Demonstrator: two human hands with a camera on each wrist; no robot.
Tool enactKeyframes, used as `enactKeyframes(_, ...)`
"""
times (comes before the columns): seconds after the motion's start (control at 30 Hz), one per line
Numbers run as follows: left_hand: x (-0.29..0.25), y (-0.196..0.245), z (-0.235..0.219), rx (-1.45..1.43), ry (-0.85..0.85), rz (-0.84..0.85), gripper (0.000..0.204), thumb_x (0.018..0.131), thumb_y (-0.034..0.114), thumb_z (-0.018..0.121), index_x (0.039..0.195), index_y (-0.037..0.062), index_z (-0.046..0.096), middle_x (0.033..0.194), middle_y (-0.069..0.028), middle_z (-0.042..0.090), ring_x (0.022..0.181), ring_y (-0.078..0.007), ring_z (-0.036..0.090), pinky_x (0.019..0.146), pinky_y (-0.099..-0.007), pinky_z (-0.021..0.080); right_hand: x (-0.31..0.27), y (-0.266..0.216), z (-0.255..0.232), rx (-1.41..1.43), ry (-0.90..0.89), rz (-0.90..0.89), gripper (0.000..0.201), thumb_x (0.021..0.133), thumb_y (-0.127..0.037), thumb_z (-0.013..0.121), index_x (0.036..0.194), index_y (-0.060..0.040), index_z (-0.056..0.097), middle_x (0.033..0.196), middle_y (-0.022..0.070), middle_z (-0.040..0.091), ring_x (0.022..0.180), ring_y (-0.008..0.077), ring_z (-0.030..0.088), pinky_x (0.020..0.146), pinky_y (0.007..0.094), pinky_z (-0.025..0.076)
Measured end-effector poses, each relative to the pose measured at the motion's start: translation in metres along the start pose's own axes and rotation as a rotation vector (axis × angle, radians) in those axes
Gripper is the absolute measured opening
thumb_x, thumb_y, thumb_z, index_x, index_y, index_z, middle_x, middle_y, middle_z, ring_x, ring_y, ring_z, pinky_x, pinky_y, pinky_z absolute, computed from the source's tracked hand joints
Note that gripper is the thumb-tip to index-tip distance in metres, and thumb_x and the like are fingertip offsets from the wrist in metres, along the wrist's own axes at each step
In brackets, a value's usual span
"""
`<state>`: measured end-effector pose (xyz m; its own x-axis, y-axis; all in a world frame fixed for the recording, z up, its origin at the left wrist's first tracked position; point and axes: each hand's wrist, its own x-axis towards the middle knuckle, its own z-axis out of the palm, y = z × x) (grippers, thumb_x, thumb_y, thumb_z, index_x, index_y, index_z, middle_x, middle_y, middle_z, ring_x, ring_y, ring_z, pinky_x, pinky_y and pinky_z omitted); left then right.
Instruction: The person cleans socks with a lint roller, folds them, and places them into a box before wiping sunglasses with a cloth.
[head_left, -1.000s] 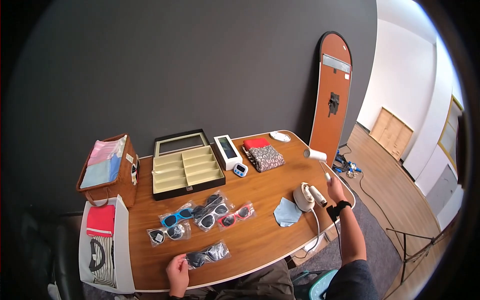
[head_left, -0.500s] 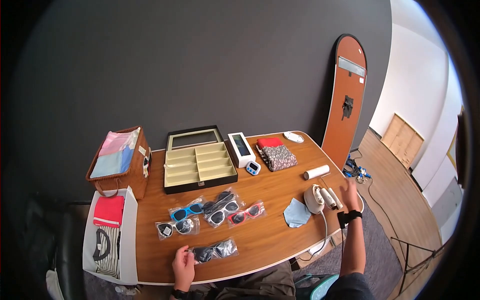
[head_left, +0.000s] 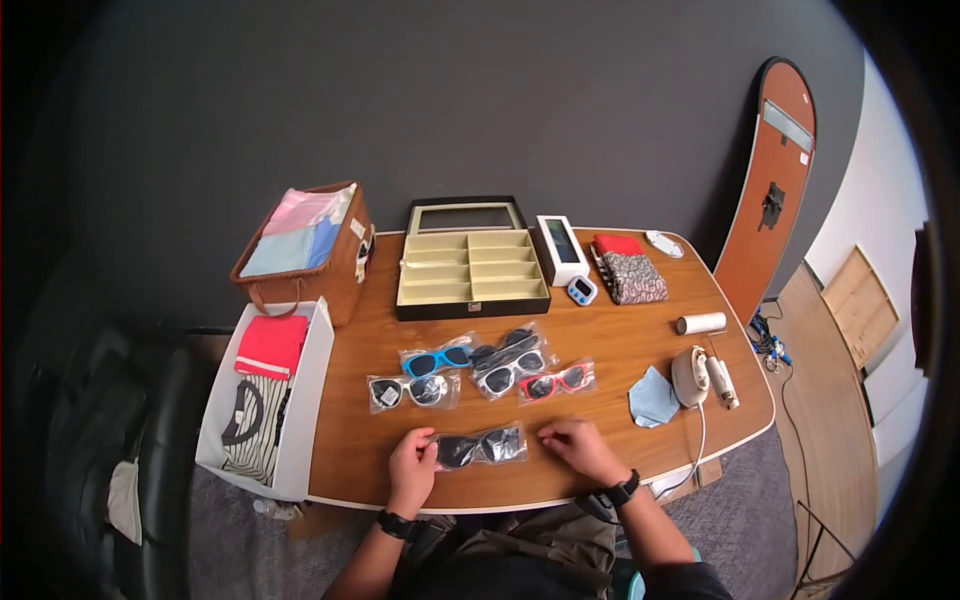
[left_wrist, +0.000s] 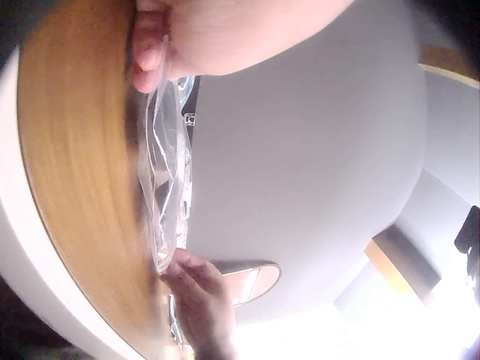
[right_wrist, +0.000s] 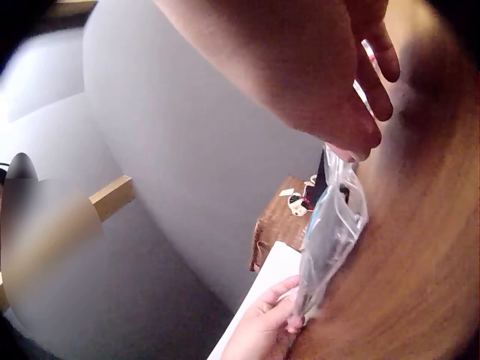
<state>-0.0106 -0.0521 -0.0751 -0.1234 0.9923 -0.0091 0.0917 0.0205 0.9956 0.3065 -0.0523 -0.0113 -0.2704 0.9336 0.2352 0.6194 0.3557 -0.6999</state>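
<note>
A pair of dark sunglasses [head_left: 478, 449] in a clear plastic bag lies near the table's front edge in the head view. My left hand [head_left: 413, 468] pinches the left end of the clear bag [left_wrist: 166, 172], fingers and thumb on the plastic in both wrist views. Just off the bag's right end is my right hand [head_left: 583, 450], its fingers loosely bent; in the right wrist view its fingertips overlap the bag's edge. Behind them lie more bagged sunglasses: blue [head_left: 437, 361], clear-framed [head_left: 408, 391], white [head_left: 513, 373], black [head_left: 505, 350] and red [head_left: 555, 382].
A compartmented display case [head_left: 472, 275] stands lid-up at the back. On the right are a lint roller [head_left: 701, 323], a white corded appliance [head_left: 690, 377] and a blue cloth [head_left: 653, 398]. Folded clothes fill a wicker basket [head_left: 340, 290] and a white bin [head_left: 312, 400] at left.
My right hand set the lint roller down at the table's right side, let go and came left to the bagged dark sunglasses. My left hand stayed at the bag; the head view turned right.
</note>
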Motion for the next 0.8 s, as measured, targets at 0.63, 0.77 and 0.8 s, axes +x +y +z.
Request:
enactKeyframes(0.63,-0.003,0.016,0.004,0.221,0.012,0.162,0.025,0.092,-0.002,0.064,0.117,-0.0004,0.065,0.091,-0.0112,0.069,0.07,-0.0161,0.068,0.059,-0.0288,0.055,0.005,-0.02,0.048,0.284,0.149,-0.043,0.023,0.078,0.005,0.07,0.099,-0.0011,0.074,0.095,0.0137,0.071,0.095,0.0304,0.065,0.087,0.0374,0.051)
enactKeyframes(0.77,0.003,0.012,-0.014,0.281,0.037,0.202,0.027,0.089,0.001,0.066,0.116,0.0031,0.067,0.094,-0.0149,0.069,0.077,-0.026,0.069,0.067,-0.0349,0.055,0.001,0.008,0.02,0.272,0.212,0.09,0.021,0.079,0.006,0.069,0.099,0.0012,0.073,0.099,0.0129,0.071,0.097,0.0273,0.067,0.088,0.0357,0.052)
enactKeyframes(0.8,0.005,0.012,-0.023,0.281,0.035,0.202,0.027,0.089,0.001,0.066,0.116,0.0031,0.067,0.094,-0.0149,0.069,0.077,-0.026,0.069,0.067,-0.0349,0.055,-0.001,0.018,0.009,0.252,0.191,0.151,0.021,0.08,0.006,0.069,0.1,0.0015,0.073,0.1,0.013,0.071,0.094,0.027,0.067,0.087,0.0339,0.052)
